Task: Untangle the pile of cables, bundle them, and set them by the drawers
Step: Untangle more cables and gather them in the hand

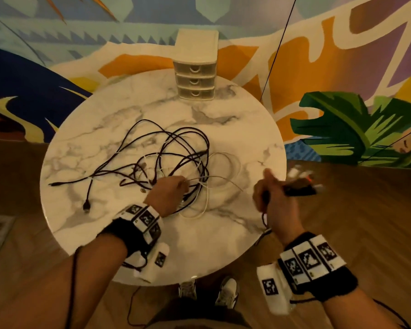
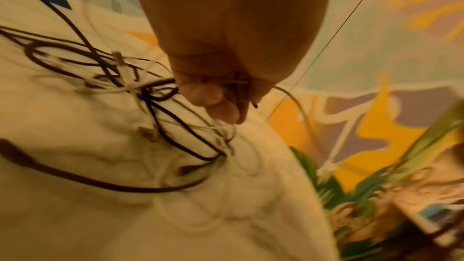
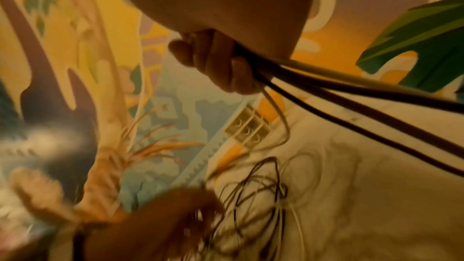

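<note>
A tangle of black and white cables [image 1: 166,160] lies in the middle of the round marble table [image 1: 235,129]. My left hand [image 1: 169,191] sits at the pile's near edge and pinches a thin white cable [image 2: 238,82] between its fingertips. My right hand [image 1: 271,198] hovers at the table's right edge, its fingers curled round a few cables [image 3: 326,86], black and white, with blurred plug ends [image 1: 301,181] sticking out to the right. A small white set of three drawers [image 1: 196,79] stands at the table's far edge.
Loose black plug ends [image 1: 87,206] trail to the table's left front. A thin dark cord [image 1: 278,48] hangs diagonally behind the drawers. A patterned mural wall rises behind the table, wooden floor lies around it, and my shoes [image 1: 226,293] stand below the near edge.
</note>
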### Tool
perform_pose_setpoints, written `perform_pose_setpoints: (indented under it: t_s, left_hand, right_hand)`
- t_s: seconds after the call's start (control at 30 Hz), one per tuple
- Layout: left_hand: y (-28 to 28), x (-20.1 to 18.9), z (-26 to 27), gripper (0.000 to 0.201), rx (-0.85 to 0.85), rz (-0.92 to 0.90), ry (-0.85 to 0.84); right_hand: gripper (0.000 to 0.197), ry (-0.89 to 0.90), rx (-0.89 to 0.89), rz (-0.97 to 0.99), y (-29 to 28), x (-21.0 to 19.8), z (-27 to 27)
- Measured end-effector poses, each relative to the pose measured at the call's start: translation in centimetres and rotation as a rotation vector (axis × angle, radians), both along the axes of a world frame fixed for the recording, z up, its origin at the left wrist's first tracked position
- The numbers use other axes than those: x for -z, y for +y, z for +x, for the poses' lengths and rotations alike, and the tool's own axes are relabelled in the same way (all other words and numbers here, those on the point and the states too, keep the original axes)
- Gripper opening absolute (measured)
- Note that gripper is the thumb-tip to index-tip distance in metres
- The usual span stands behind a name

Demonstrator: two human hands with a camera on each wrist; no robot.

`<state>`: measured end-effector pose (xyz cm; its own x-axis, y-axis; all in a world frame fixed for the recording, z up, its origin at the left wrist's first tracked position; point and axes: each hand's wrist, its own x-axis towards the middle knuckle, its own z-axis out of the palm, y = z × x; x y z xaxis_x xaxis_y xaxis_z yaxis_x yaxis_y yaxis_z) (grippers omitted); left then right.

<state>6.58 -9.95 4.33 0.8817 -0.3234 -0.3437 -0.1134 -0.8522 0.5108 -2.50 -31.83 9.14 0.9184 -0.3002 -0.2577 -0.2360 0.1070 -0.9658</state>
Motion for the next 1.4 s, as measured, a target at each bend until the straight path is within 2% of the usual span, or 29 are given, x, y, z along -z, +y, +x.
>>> perform_pose_setpoints:
  t_s: [0.07,0.13,0.2,0.37,0.47,0.53,0.7,0.77,0.83,0.9,0.97,1.03,1.07,1.1,1.17,1.2,1.27,1.3,1.4]
  left_hand:
    - [-1.7,-1.2,-1.6,0.028,0.058,0.016,-0.136]
    - [-2.9,-1.5,-3.6,0.025,0.129,0.003,-0.198]
    - [-3.3,-1.1,-4.9,0.022,0.16,-0.048,-0.223]
    - [-2.7,0.8,-6.6,0.017,0.091,-0.182,-0.173]
    - [-0.5,2.9,-5.0,0.015,0.088,-0.001,-0.094]
    - [1.7,3.2,-2.4,0.017,0.023,0.069,-0.118]
    - [4.2,-0.5,3.1,0.018,-0.025,0.137,-0.499]
    - [4.8,-0.5,3.8,0.019,-0.019,0.17,-0.554]
    - [6.2,0.6,4.2,0.035,0.066,0.267,-0.546]
    - [8.3,1.5,4.6,0.049,0.119,0.413,-0.47]
    - [10.7,1.6,5.1,0.064,0.085,0.602,-0.313]
    - [11.8,1.5,5.0,0.066,0.038,0.726,-0.226]
    - [11.4,1.5,4.7,0.061,0.029,0.689,-0.263]
    - [10.5,1.4,4.2,0.055,0.027,0.579,-0.338]
    - [7.4,0.7,2.3,0.049,0.062,0.227,-0.455]
    - [5.5,0.2,1.0,0.052,0.114,0.054,-0.46]
    - [1.5,-1.0,-1.5,0.058,0.195,-0.189,-0.359]
    - [-0.1,-1.2,-2.6,0.056,0.205,-0.237,-0.258]
    - [-2.0,0.8,-3.9,0.024,0.116,-0.305,-0.033]
  right_hand:
    - [0.062,0.172,-0.235,-0.086,2.3,0.7,-0.3]
    - [0.053,0.313,-0.329,-0.16,4.3,2.6,0.2]
    - [0.048,0.4,-0.298,-0.193,5.4,4.4,0.9]
    - [0.033,0.393,-0.216,-0.249,5.0,5.4,1.9]
    - [0.028,0.31,-0.197,-0.288,4.4,4.0,1.6]
    - [0.032,0.248,-0.154,-0.249,3.7,2.6,1.6]
    - [0.05,0.034,-0.091,-0.012,1.6,-0.7,2.7]
    - [0.053,-0.002,-0.044,0.081,1.0,-1.3,2.9]
    - [0.055,-0.009,-0.022,0.124,0.3,-1.8,2.8]
    - [0.056,-0.007,0.011,0.139,-0.8,-2.1,2.4]
    - [0.056,-0.003,0.054,0.151,-1.8,-2.2,2.1]
    - [0.056,0.003,0.062,0.157,-2.0,-2.1,1.9]
    - [0.056,0.009,0.048,0.156,-1.7,-2.0,1.8]
    - [0.057,0.012,0.032,0.155,-1.2,-1.8,1.8]
    - [0.056,0.01,0.002,0.149,-0.2,-1.5,2.0]
    - [0.055,0.008,-0.016,0.142,0.4,-1.4,2.1]
    - [0.055,0.008,-0.043,0.13,1.1,-1.4,2.3]
    - [0.055,0.01,-0.052,0.128,1.4,-1.4,2.4]
    - [0.055,0.014,-0.055,0.118,1.6,-1.5,2.3]
